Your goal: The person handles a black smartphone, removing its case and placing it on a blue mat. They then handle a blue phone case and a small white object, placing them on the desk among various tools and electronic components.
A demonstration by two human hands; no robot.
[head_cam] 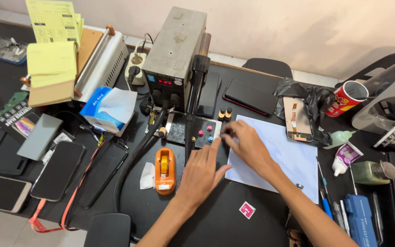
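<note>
**Both hands at the small button panel**

The left hand (200, 176) lies flat with fingers spread wide, holding nothing, its fingertips at the near edge of the dark button panel (193, 129) on the table (216, 219). The right hand (248, 145) reaches to the panel's right edge, fingers narrowed together there; whether they pinch anything I cannot tell. The panel sits before the grey machine (174, 50), just left of the white sheet (289, 155). An orange tape dispenser (165, 170) stands beside the left hand.
</note>
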